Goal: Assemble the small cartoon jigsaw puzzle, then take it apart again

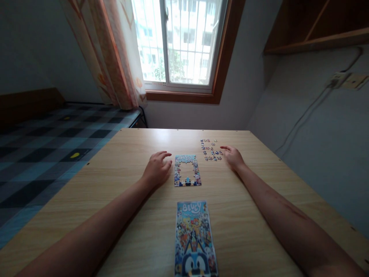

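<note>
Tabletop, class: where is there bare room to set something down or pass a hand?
The tabletop is bare between the picture card and right forearm, and beyond the left hand toward the window. A narrower strip separates card and puzzle. Loose pieces cluster beside the right hand.

We stretch both bare forearms forward, angled inward from the lower corners. Our left hand [158,168] is palm down, fingers loosely curled and parted, pointing inward. Our right hand [233,157] bends inward at the wrist, index finger [226,147] extended (the other fingers tuck beneath, hard to make out). The hands are well apart.
</note>
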`<state>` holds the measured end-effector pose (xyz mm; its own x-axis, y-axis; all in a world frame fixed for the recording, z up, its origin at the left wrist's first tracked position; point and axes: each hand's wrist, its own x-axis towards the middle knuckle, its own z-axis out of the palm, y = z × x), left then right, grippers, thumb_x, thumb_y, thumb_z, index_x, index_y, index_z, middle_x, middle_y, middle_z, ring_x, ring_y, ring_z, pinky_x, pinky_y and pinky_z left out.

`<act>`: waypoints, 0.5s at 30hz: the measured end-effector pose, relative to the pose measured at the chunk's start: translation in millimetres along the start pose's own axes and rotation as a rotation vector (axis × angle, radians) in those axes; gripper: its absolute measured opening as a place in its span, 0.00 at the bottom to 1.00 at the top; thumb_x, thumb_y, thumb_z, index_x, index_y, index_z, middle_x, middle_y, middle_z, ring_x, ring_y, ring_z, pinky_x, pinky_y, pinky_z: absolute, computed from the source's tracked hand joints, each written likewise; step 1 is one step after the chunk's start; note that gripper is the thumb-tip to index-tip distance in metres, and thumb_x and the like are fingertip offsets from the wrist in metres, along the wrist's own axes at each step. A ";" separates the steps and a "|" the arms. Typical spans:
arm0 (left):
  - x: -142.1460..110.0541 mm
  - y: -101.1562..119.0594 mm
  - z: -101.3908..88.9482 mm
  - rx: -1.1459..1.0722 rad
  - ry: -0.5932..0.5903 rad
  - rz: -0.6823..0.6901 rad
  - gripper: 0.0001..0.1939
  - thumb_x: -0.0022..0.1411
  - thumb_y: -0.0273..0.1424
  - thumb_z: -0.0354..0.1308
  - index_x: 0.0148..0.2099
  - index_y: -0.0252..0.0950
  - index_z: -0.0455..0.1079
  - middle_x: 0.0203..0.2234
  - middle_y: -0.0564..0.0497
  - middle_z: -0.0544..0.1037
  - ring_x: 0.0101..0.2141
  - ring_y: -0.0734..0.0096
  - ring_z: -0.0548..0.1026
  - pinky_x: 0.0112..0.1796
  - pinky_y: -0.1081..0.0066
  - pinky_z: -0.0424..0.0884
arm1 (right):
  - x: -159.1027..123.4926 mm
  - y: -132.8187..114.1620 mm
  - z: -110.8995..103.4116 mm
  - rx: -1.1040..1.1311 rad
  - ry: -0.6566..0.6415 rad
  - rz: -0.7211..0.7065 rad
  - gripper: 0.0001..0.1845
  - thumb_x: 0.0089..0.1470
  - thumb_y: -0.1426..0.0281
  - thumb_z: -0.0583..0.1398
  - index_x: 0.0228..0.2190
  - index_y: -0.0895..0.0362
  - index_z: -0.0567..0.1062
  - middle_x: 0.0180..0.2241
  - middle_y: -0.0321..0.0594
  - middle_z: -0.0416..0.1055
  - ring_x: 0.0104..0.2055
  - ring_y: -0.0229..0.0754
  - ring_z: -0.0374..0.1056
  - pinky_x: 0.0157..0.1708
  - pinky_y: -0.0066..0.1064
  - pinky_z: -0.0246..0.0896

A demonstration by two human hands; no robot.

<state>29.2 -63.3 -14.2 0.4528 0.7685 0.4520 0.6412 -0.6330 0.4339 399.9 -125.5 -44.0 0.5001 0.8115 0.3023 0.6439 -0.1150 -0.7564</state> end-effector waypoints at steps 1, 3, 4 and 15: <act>0.0 0.4 -0.1 0.004 -0.001 0.000 0.16 0.63 0.35 0.55 0.50 0.36 0.75 0.53 0.42 0.77 0.55 0.54 0.72 0.59 0.51 0.65 | -0.3 0.7 -0.5 0.000 0.003 0.012 0.23 0.49 0.71 0.54 0.45 0.59 0.81 0.36 0.43 0.80 0.34 0.43 0.72 0.39 0.31 0.67; -0.1 0.7 -0.2 0.009 0.001 0.003 0.16 0.63 0.35 0.55 0.50 0.36 0.76 0.52 0.42 0.77 0.55 0.54 0.72 0.59 0.51 0.65 | -1.4 2.1 -1.4 -0.004 0.008 0.037 0.26 0.49 0.70 0.54 0.48 0.61 0.80 0.30 0.42 0.78 0.27 0.41 0.69 0.32 0.29 0.65; -0.1 0.6 -0.3 0.010 0.001 0.006 0.16 0.63 0.35 0.55 0.50 0.36 0.76 0.52 0.42 0.77 0.55 0.54 0.72 0.59 0.51 0.65 | -1.9 2.7 -1.6 -0.009 0.011 0.048 0.27 0.48 0.70 0.54 0.48 0.61 0.80 0.28 0.41 0.78 0.24 0.40 0.67 0.29 0.29 0.64; -0.7 2.1 -2.5 0.010 0.011 -0.011 0.17 0.62 0.34 0.54 0.49 0.36 0.76 0.52 0.42 0.77 0.55 0.53 0.72 0.59 0.51 0.65 | 23.1 6.5 5.8 -0.226 0.033 0.170 0.24 0.48 0.71 0.55 0.45 0.52 0.82 0.35 0.40 0.80 0.36 0.44 0.72 0.39 0.30 0.65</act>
<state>28.6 -65.4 -11.7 0.4387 0.7746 0.4556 0.6523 -0.6232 0.4314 412.3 -104.2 -45.3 0.6282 0.7509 0.2035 0.6598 -0.3756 -0.6509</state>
